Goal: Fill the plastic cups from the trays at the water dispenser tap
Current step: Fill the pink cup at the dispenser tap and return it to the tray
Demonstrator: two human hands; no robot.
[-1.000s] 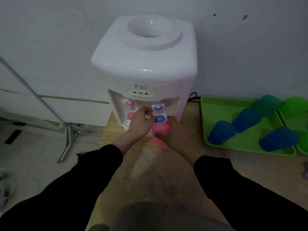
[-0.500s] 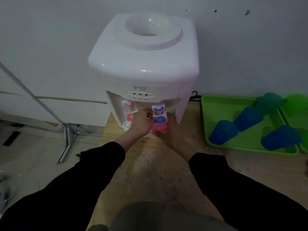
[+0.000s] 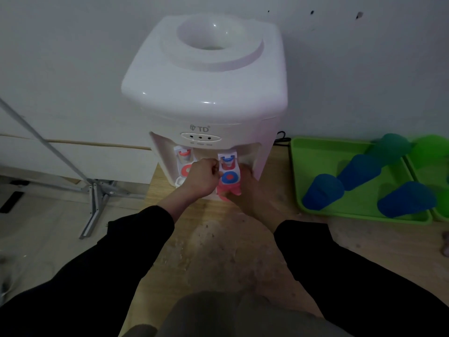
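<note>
A white water dispenser stands on the wooden table, with a red tap on its left and a blue tap on its right. My right hand holds a pink plastic cup directly under the blue tap; the tap hides most of the cup. My left hand is closed on the blue tap's lever from the left. Whether water runs cannot be seen.
A green tray at the right holds several blue and teal cups lying upside down. A second green tray with green cups lies at the far right edge. A metal stand is on the floor at left.
The pink cup has gone further in and lower under the blue tap, and my left hand has closed onto the tap lever. My head has moved nearer the dispenser.
</note>
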